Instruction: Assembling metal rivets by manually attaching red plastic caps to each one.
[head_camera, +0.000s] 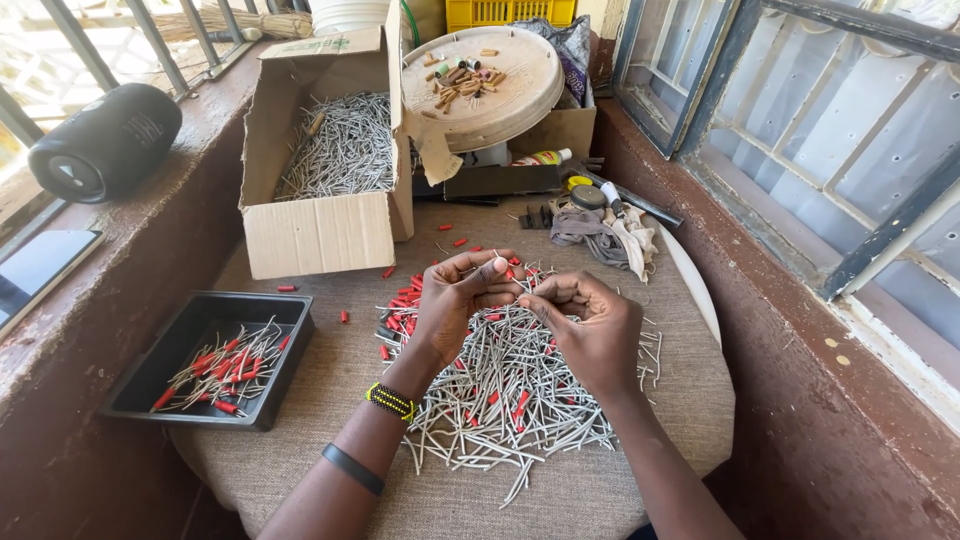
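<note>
Fingertips of both hands meet above the middle of the work surface, pinched together around something too small to make out fully; it looks like one grey wire piece being joined to a red sleeve, though the exact contact is hidden by the knuckles. Left hand (455, 300) curls its thumb and forefinger closed at the tip; right hand (590, 325) closes likewise, its fingers pointing toward the left. Whether each hand grips its own item or both share one cannot be told.

Directly beneath lies the heap of grey wire pieces (520, 400), short, thin and slightly bent, spread loosely over the woven mat (600, 490). Mixed in and scattered toward the far side are small red sleeves (400, 300). Judged by their look, the wires are light and springy-stiff, likely to tangle when lifted in bunches, so a single piece is best taken near one end between two fingertips; the sleeves appear tiny, smooth and apt to roll, calling for a fingertip pinch across the barrel.

To the left sits a black tray (285, 310) holding wires already capped in red. Beyond it an open cardboard box (320, 235) contains more grey wire. Behind that, a round tan lid (520, 95) carries brown and green bits. A black cylindrical speaker (105, 140) rests on the left ledge.
</note>
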